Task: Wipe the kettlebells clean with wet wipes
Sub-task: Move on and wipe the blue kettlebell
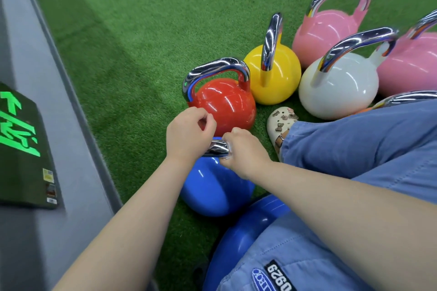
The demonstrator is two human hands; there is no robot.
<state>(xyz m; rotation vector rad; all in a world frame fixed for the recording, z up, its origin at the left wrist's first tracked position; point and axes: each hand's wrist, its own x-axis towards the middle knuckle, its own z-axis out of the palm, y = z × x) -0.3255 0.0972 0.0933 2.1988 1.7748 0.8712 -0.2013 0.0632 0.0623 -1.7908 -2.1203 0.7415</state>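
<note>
Green turf (132, 30) spreads under everything, with a grey strip of floor (28, 59) running along its left edge and a dark sign (21, 149) with glowing green marks lying on that strip. My blue-trousered legs (354, 153) fill the lower right, and a big blue ball (238, 241) shows just beside my knee.

The kettlebells stand close together on the turf. Farthest back is a pink kettlebell (324, 33), with another pink one (411, 64) cut off at the right edge. A white kettlebell (338, 87) sits in front of them, touching or nearly touching the second pink one. Left of it stands a yellow kettlebell (276, 78), then a red kettlebell (224, 104) just beside that. Nearest to me is the blue kettlebell (212, 186), right in front of the red one, its chrome handle (217, 149) between my hands.

My left hand (186, 134) is clenched over the left end of that handle, fingers curled; I cannot tell how firmly it grips. My right hand (246, 151) grasps the right end of the handle with a white wet wipe (229, 151) bunched inside the fingers, only a sliver of it showing against the chrome.

My cream clog (279, 125), studded with small charms, rests on the turf between the red and white kettlebells.
</note>
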